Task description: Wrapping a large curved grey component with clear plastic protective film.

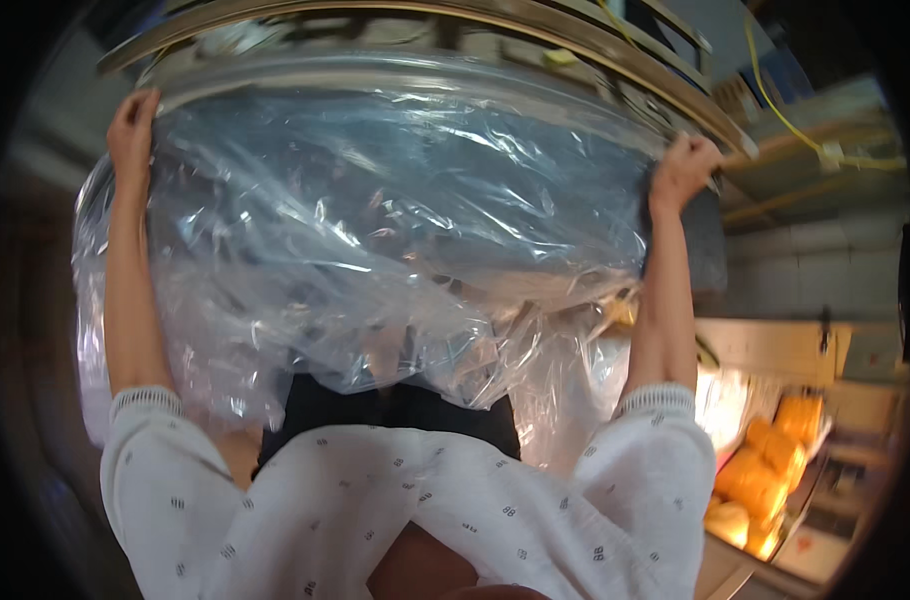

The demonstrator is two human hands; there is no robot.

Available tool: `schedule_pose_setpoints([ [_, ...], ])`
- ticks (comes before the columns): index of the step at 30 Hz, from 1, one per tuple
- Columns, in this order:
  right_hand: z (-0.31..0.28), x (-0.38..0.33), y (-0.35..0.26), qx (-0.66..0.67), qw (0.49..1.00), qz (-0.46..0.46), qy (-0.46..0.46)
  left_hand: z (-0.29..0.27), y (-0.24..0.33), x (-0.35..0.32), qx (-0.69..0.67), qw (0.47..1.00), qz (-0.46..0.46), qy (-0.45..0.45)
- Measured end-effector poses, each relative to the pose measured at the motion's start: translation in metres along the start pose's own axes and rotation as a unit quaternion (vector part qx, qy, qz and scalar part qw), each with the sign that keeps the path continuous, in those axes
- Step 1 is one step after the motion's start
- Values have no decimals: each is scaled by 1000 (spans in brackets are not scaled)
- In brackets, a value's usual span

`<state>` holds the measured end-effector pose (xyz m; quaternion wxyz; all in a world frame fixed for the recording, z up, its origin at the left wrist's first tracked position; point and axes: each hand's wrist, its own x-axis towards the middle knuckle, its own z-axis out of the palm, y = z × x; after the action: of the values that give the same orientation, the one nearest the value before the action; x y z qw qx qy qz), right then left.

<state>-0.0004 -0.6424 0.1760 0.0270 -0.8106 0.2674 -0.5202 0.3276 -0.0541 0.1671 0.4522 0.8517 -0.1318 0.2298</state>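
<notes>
A wide sheet of clear plastic film (375, 210) is stretched between my two raised hands, with a dark bluish surface showing through it. My left hand (135, 112) is closed on the film's upper left corner. At the upper right corner, my right hand (689, 165) grips the same edge in a fist. Below the taut upper edge the film hangs in loose, shiny wrinkles down to my waist. Its lower part falls past my dark trousers (395, 405). What lies behind the film is only partly visible.
Beyond the film runs a long wooden rail (425, 12), curving across the top. A yellow cord (775, 105) hangs at the upper right. To my right, orange bundles (760, 485) lie under bright light beside a pale cabinet (775, 345).
</notes>
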Motion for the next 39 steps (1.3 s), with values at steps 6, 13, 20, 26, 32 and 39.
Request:
schedule_pose_setpoints([
  [6,-48,-60,-29,244,908,48,-338,-40,15,-108,82,989,100,-65],
  [13,-45,-58,-25,98,889,-156,-419,-144,-81,-179,413,884,-143,166],
  [20,-44,-60,-27,66,890,-158,-423,-25,-158,-313,-217,922,-244,-206],
  [26,-48,-58,-28,20,893,-174,-414,-47,-119,-277,-95,743,-294,-593],
  [32,-49,-60,-37,6,898,-158,-412,-85,-237,-125,-67,902,-373,208],
  [39,-49,-65,-29,18,899,-124,-420,-72,-251,-115,354,868,-316,145],
])
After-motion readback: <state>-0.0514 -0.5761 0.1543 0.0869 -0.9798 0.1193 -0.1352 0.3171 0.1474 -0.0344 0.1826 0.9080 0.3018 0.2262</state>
